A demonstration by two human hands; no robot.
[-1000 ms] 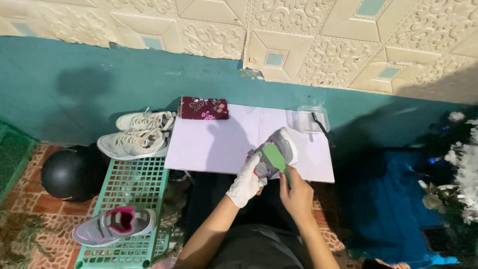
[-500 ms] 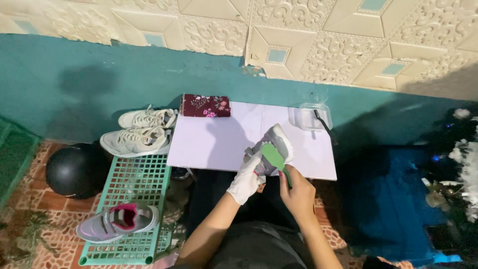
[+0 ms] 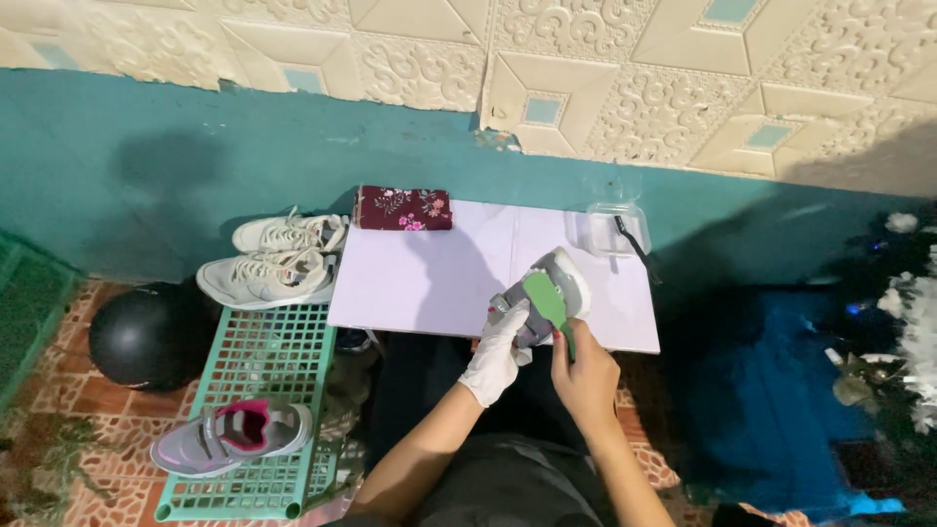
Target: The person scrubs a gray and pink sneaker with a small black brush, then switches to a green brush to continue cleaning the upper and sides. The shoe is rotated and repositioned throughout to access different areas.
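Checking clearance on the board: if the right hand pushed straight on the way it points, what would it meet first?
Probably the grey shoe: the right hand points up-forward holding a green brush against it. Depth is unclear.

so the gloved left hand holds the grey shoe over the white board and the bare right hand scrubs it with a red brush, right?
Not quite: the brush is green, not red, as the head view shows. The rest stands: the gloved left hand holds the grey shoe over the white board, and the bare right hand works the brush on it.
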